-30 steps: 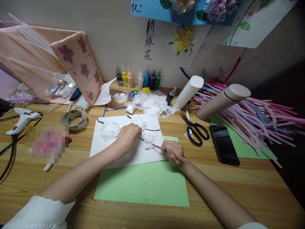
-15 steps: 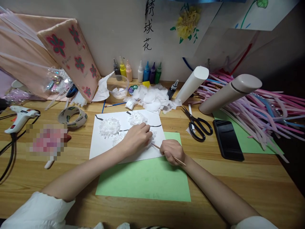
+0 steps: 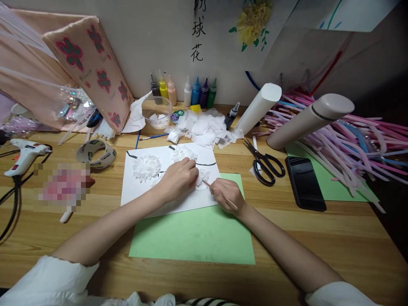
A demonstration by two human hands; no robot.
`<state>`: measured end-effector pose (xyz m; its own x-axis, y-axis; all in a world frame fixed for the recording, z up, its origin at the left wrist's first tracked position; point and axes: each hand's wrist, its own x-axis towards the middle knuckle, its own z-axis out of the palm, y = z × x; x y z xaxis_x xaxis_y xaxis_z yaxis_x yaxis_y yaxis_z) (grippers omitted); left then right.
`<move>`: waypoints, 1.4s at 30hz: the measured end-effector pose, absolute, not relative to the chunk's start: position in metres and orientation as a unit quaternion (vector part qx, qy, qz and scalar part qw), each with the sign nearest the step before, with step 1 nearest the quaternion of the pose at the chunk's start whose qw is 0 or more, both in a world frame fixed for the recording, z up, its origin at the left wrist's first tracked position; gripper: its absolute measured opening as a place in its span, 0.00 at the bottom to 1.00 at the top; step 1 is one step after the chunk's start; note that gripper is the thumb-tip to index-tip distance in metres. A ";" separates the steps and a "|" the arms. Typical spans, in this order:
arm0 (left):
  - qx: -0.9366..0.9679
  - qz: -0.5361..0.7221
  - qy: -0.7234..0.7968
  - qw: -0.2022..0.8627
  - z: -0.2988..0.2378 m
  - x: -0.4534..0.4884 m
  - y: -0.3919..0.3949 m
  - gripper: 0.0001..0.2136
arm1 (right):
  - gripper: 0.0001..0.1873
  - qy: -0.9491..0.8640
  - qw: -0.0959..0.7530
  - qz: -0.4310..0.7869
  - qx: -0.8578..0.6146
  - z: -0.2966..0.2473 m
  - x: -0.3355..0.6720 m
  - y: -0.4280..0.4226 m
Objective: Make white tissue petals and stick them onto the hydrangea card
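Observation:
My right hand (image 3: 227,194) is closed around a thin wooden stick (image 3: 230,203); its tip meets the partly covered flower (image 3: 202,178) at the right of the white sheet (image 3: 178,205). Just left of that flower, my left hand (image 3: 181,177) rests over the sheet with fingers bent together, and whatever they pinch is hidden. Fluffy white tissue-paper flowers (image 3: 146,167) stand out from the sheet, among short black painted lines. One flower lies mostly behind my left hand. Under the white sheet is a green sheet (image 3: 194,238).
Behind the sheet lie a pile of white tissue pieces (image 3: 207,127), a clear tub (image 3: 157,112) and a paintbrush (image 3: 154,137). To the right are scissors (image 3: 266,165), a phone (image 3: 305,183) and two bottles (image 3: 259,108). At left sit a tape roll (image 3: 96,154) and a glue gun (image 3: 24,156).
My left hand has shifted slightly left and up, uncovering more of the right-hand flower. My right hand and the stick have moved a little left. The view has tilted slightly.

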<state>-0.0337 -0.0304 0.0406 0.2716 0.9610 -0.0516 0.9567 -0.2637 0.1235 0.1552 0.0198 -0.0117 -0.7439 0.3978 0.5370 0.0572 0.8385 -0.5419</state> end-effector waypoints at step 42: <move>0.719 -0.008 0.680 0.143 0.041 -0.043 -0.032 0.10 | 0.15 -0.907 0.303 0.252 -0.151 -0.002 0.164 0.020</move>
